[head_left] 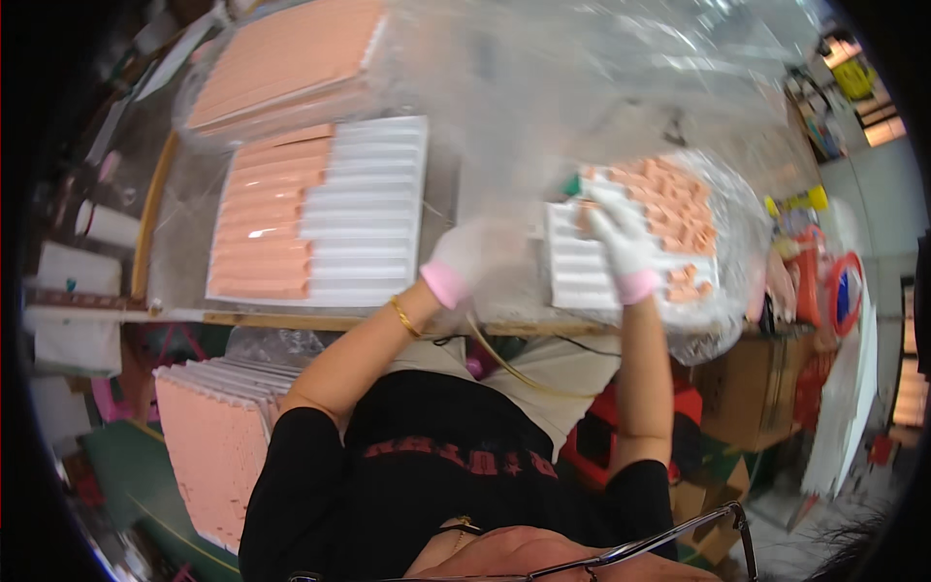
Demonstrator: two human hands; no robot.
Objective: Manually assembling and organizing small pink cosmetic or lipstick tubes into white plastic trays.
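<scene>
My left hand (482, 257), in a white glove with a pink cuff, is over the table between two white ribbed trays. Motion smears its fingers, so what it holds, if anything, cannot be made out. My right hand (622, 236), gloved the same way, is over the right tray (574, 269), its fingers closed around a small salmon-pink piece (586, 217). Loose salmon-pink pieces (669, 202) lie heaped on that tray's far right part. To the left, the other ribbed tray (367, 218) has rows of the same pink pieces (264, 218) filling its left part.
Plastic-wrapped stacked trays of pink pieces (291, 63) stand at the far left. Clear plastic sheeting (669, 68) covers the back of the table. Another tray stack (208, 436) stands below the table at left. A cardboard box (752, 388) and red basket (842, 291) are at right.
</scene>
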